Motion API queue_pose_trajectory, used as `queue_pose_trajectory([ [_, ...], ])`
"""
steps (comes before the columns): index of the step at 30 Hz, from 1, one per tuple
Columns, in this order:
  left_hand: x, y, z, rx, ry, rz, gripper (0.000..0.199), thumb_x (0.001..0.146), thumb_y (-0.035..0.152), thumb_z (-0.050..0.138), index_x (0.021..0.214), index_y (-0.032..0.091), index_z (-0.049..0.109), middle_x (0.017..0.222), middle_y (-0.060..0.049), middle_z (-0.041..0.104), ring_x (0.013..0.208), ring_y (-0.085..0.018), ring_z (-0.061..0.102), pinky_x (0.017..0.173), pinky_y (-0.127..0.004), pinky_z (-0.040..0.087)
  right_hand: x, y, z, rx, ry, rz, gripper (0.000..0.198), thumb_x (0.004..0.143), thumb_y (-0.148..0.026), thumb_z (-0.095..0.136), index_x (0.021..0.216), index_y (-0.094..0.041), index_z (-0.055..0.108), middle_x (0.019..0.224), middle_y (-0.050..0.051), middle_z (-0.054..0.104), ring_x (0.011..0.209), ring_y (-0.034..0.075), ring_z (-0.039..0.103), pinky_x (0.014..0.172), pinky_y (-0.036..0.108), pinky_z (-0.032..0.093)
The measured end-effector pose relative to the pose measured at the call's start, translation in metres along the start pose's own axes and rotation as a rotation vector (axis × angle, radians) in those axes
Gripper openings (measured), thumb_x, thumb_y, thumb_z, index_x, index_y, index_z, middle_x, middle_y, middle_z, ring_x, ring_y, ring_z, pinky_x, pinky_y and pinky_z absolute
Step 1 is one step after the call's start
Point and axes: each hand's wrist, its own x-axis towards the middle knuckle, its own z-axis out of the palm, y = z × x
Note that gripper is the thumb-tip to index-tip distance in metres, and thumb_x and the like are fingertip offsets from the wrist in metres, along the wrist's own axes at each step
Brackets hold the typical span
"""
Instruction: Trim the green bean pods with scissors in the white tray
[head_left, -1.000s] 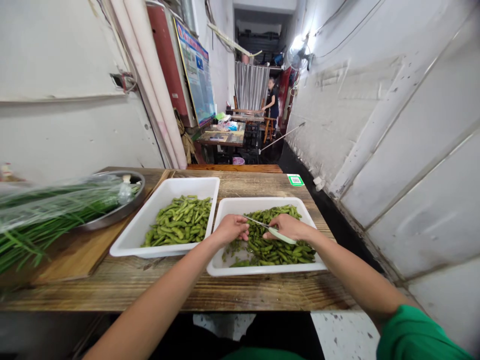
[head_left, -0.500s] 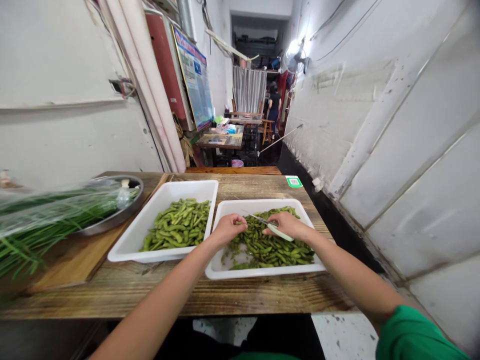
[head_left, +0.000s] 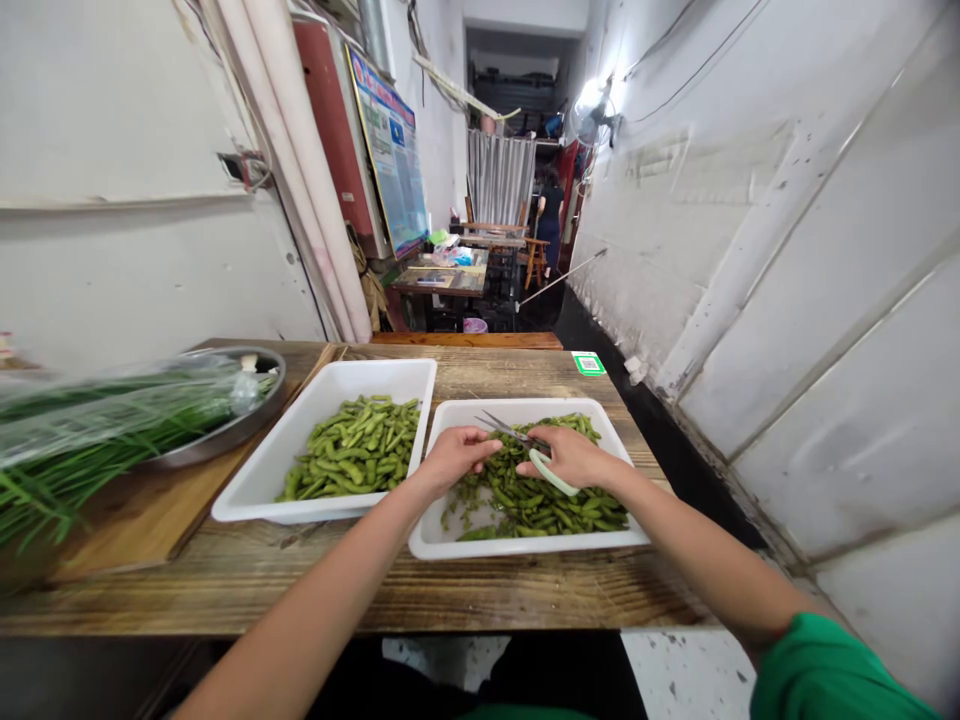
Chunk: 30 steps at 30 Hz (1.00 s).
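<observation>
Over the right white tray (head_left: 525, 548), my right hand (head_left: 566, 458) grips a pair of scissors (head_left: 555, 474) with pale green handles. The blades are parted and point left, toward my left hand. My left hand (head_left: 459, 457) is closed in a pinch just beside the blade tips, above the heap of green soybean pods (head_left: 559, 505). What its fingertips hold is too small to make out, probably a pod. Small scraps lie on the tray's bare left part. The left white tray (head_left: 300, 512) holds a pile of plump pods (head_left: 356, 450).
Left of the trays, a metal basin (head_left: 247, 425) holds long green stalks (head_left: 97, 440) under clear plastic, beside a wooden board (head_left: 142, 540). A green code card (head_left: 588, 364) lies at the table's far right corner. A person (head_left: 550, 220) stands far back near other tables.
The scissor blades have opened wider, and the handles have tilted in my right hand. My left hand has shifted slightly right, toward the blades.
</observation>
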Motion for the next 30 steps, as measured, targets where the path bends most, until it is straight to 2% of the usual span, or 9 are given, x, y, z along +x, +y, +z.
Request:
queue_pose_trajectory([
  [5,0.002,-0.002,-0.001,0.058,0.013,0.035,0.032,0.07,0.043,0.049,0.056,0.014,0.047,0.043,0.005,0.04,0.04,-0.005,0.032,0.041,-0.019,0.024,-0.001,-0.002,-0.001,-0.002,-0.022,-0.014,0.047,0.065,-0.053,0.053,0.095,-0.018,0.058,0.069,0.002,0.058,0.06,0.014,0.05,0.057,0.021,0.033],
  [13,0.004,-0.007,-0.001,0.05,-0.002,0.021,0.033,0.068,0.043,0.05,0.053,0.016,0.039,0.042,0.007,0.028,0.039,-0.005,0.024,0.04,-0.02,0.018,0.0,0.003,0.001,0.03,-0.043,-0.054,0.048,0.065,-0.059,0.049,0.088,-0.018,0.061,0.06,0.0,0.053,0.053,0.011,0.043,0.051,0.02,0.029],
  [19,0.003,-0.006,-0.003,-0.036,-0.082,-0.046,0.034,0.066,0.045,0.051,0.056,0.014,0.043,0.047,0.006,0.035,0.041,-0.005,0.027,0.041,-0.019,0.019,-0.001,0.005,0.002,0.075,-0.069,-0.086,0.048,0.067,-0.059,0.046,0.08,-0.016,0.061,0.059,0.001,0.052,0.054,0.011,0.042,0.049,0.019,0.027],
  [23,0.003,-0.006,-0.003,-0.001,-0.107,-0.08,0.035,0.067,0.048,0.049,0.061,0.014,0.047,0.05,0.005,0.037,0.041,-0.005,0.027,0.041,-0.019,0.02,0.0,0.006,0.002,0.046,-0.096,-0.101,0.048,0.068,-0.06,0.043,0.075,-0.016,0.062,0.055,0.0,0.052,0.05,0.01,0.041,0.046,0.019,0.027],
  [26,0.002,-0.005,0.002,0.214,-0.059,-0.061,0.034,0.071,0.046,0.044,0.064,0.013,0.052,0.049,0.004,0.038,0.042,-0.007,0.03,0.043,-0.02,0.023,0.001,0.008,0.001,-0.02,-0.097,-0.105,0.048,0.067,-0.06,0.045,0.075,-0.016,0.063,0.056,0.002,0.055,0.052,0.012,0.046,0.048,0.02,0.029],
  [28,-0.004,-0.001,0.003,0.511,0.025,0.053,0.031,0.074,0.04,0.042,0.064,0.014,0.056,0.052,0.001,0.043,0.049,-0.01,0.039,0.049,-0.022,0.029,0.003,0.01,0.002,-0.086,-0.077,-0.065,0.046,0.067,-0.058,0.046,0.08,-0.017,0.064,0.062,0.004,0.06,0.057,0.014,0.05,0.051,0.021,0.031],
  [30,-0.013,0.007,-0.001,0.838,0.141,0.186,0.027,0.076,0.033,0.041,0.07,0.015,0.061,0.064,-0.003,0.052,0.062,-0.014,0.047,0.059,-0.024,0.034,0.004,0.013,0.003,-0.163,-0.054,0.011,0.044,0.067,-0.055,0.048,0.086,-0.018,0.064,0.07,0.006,0.063,0.063,0.016,0.055,0.055,0.022,0.034],
])
